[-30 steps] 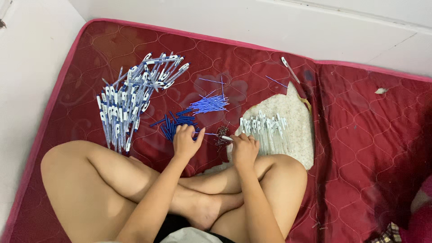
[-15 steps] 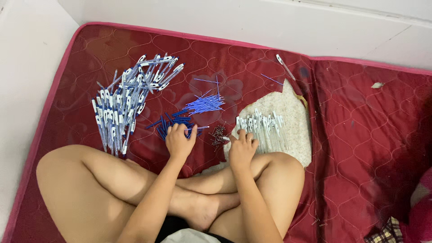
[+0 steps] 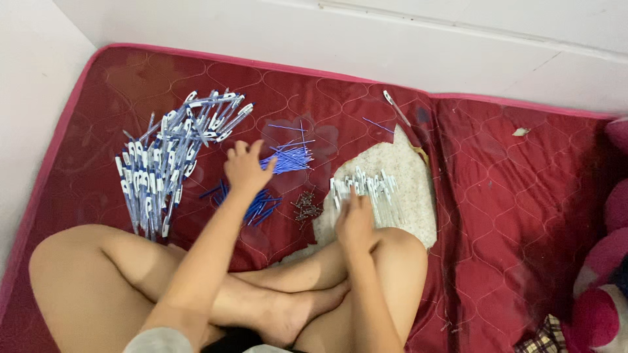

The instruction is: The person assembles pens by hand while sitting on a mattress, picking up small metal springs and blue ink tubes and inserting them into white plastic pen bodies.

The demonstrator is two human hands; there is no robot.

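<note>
Now, in the head view, a change from the earlier pictures is noted: the left hand [image 3: 245, 167], which was pressed low on the dark blue pen parts [image 3: 256, 204] with fingers curled, is lifted and spread above them, fingers splayed toward the bundle of thin blue refills [image 3: 288, 158]. Nothing can be seen in its grasp; the palm faces down, so this cannot be confirmed. The right hand [image 3: 354, 219] has been moved from the small dark heap of springs [image 3: 306, 205] onto the near edge of the white patch of bared foam [image 3: 405, 189], where its fingers are laid on the row of clear pen barrels [image 3: 369, 189]. Whether one barrel is pinched cannot be told. It is judged that one piece has been finished with and fresh parts are being reached for.

Relative to the foam patch: the springs lie just beside its left edge, the refills farther left, the large pile of assembled white-and-blue pens [image 3: 167, 157] well apart to the left on the red mattress [image 3: 510, 216]. A single pen [image 3: 396, 108] lies beyond the patch's far edge.

Hidden or unclear: both palms, the fingertips under the right hand, and the barrel ends. A pink soft object [image 3: 605, 287] is cut off at the right border.
</note>
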